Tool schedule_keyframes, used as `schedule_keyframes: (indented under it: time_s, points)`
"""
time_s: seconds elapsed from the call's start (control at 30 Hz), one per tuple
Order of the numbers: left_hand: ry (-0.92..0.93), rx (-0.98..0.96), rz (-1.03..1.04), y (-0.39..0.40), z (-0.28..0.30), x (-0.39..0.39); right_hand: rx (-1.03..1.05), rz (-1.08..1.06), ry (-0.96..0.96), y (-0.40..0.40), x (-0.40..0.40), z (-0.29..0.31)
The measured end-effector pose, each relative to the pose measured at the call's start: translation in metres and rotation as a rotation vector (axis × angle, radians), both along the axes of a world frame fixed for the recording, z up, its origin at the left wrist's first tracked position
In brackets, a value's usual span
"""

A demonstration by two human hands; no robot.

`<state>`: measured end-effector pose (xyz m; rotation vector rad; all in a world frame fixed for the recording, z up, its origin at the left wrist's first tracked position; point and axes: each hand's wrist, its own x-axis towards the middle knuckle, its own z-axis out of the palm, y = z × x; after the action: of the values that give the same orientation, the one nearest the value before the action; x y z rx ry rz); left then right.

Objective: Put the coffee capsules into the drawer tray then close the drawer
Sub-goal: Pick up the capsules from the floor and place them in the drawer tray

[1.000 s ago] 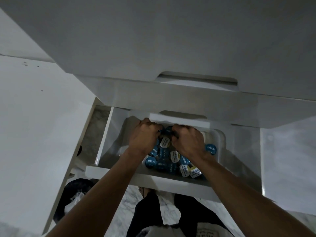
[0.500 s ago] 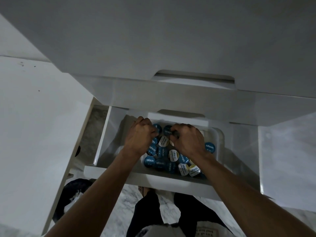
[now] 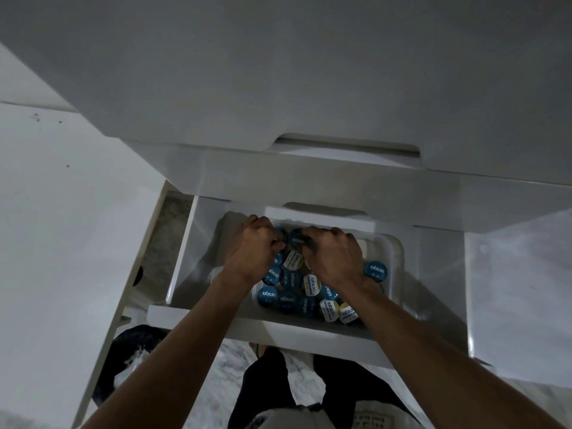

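White cabinet, open white drawer (image 3: 278, 332). Your left hand (image 3: 252, 252) and right hand (image 3: 332, 257) have barely shifted, fingers curled among blue-and-white foil-topped coffee capsules (image 3: 309, 292) in the white plastic tray (image 3: 394, 267); closing pends.

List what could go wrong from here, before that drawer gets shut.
1. The coffee capsules lie heaped in the tray, one up against its right rim; a hard push might spill some out.
2. Both the left hand and right hand are inside the drawer, under the drawer above; closing early could pinch them.
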<state>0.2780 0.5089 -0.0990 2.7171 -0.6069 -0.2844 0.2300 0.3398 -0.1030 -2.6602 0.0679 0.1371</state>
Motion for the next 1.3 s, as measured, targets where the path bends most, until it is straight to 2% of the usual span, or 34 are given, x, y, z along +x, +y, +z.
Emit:
schedule_keyframes:
  time_s: [0.2, 0.3, 0.5, 0.93, 1.17, 1.3]
  points:
    - [-0.005, -0.088, 0.031, 0.002, 0.009, -0.005, 0.011, 0.010, -0.040, -0.004, -0.004, 0.001]
    - [-0.018, -0.128, 0.094, 0.004, 0.018, -0.010, 0.107, -0.028, -0.040, -0.011, -0.010, 0.009]
    - [-0.072, -0.283, 0.252, -0.009, 0.046, -0.035, 0.431, -0.120, -0.027, -0.028, -0.024, 0.028]
    - [-0.040, -0.532, 0.330, -0.065, 0.078, -0.110, 0.597, -0.237, -0.177, -0.090, -0.116, 0.068]
    - [-0.007, -0.674, 0.161, -0.158, 0.088, -0.171, 0.554, -0.375, -0.231, -0.175, -0.187, 0.089]
    - [-0.002, -0.662, 0.069, -0.222, 0.103, -0.179, 0.523, -0.468, -0.273, -0.233, -0.210, 0.101]
